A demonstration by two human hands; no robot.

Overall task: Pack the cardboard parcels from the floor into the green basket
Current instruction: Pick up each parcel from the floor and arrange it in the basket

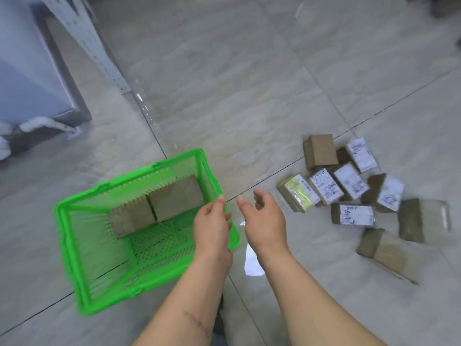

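Observation:
The green basket (74, 248) stands on the tiled floor at lower left. Two cardboard parcels (174, 198) lie side by side along its far wall. A heap of several cardboard parcels (349, 186), most with white labels, lies on the floor to the right. My left hand (212, 226) hovers over the basket's right rim, fingers relaxed and holding nothing. My right hand (264, 218) is just right of the basket, between it and the heap, also empty with loosely bent fingers.
A white perforated shelf post (99, 51) and a grey-blue cabinet (25, 71) stand at upper left, with a white cloth (42, 123) at the cabinet's base. Grey floor tiles (237, 83) stretch beyond the basket. Dark objects sit at the top right corner.

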